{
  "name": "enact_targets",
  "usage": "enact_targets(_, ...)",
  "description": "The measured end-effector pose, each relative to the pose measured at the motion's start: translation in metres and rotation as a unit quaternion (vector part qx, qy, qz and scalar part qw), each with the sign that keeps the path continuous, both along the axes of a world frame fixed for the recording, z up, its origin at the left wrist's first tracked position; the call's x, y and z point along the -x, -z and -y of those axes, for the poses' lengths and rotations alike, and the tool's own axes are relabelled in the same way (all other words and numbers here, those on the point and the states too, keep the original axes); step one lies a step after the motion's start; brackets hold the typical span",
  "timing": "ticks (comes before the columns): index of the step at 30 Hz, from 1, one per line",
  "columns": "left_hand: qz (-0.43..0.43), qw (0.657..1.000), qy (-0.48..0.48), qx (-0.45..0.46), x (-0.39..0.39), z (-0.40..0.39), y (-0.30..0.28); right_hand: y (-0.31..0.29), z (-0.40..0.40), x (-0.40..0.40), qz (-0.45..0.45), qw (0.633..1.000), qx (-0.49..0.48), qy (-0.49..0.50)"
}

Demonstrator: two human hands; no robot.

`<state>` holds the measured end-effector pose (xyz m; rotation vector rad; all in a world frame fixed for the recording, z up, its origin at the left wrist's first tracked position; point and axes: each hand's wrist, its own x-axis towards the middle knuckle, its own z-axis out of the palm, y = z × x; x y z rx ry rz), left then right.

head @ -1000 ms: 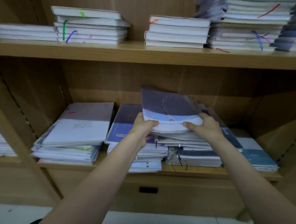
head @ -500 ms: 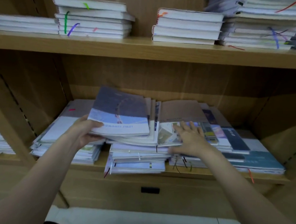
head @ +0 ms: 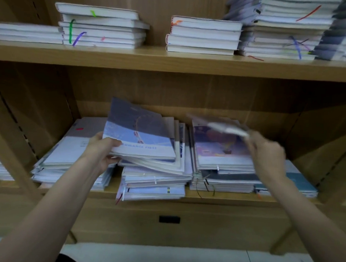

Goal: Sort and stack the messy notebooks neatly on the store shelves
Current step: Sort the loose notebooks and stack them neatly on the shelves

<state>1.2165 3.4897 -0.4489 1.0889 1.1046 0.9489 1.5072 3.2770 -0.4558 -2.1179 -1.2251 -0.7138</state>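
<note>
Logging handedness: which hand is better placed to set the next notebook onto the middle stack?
Probably left. The left hand already grips a bundle of notebooks tilted above the middle stack; the right hand lifts a blurred notebook over the right stack.

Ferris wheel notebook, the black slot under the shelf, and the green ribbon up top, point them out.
Ferris wheel notebook point(head: 138, 132): head view, middle of cover.
Black slot point(head: 169, 219): head view, its centre.
Green ribbon point(head: 71, 30): head view, mid-strip.

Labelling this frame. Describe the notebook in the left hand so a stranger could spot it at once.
Look at the lower shelf of the wooden bookcase, at the middle pile. The left hand holds a small bundle tilted above that pile, and the notebook is its top one. Its cover shows a Ferris wheel, dark blue above pale blue, unlike the balloon cover beside it.
</note>
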Motion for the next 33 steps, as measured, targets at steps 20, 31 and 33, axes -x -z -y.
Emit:
enact_targets(20,-0.289,0.931,0.177,-0.135,-0.021,-0.003,0.014,-0.003,-0.044,0.068,-0.276,0.919,0.197,-0.202)
enact_targets(31,-0.485,0.779,0.223,-0.328,0.001,0.003,0.058,0.013,-0.104,0.092,-0.18,0.884,0.401,-0.156)
enact_targets(33,-0.423,0.812,0.22,-0.338,0.004,0.008,0.057,0.013,-0.109,0.096,-0.168,0.881,0.419,-0.142)
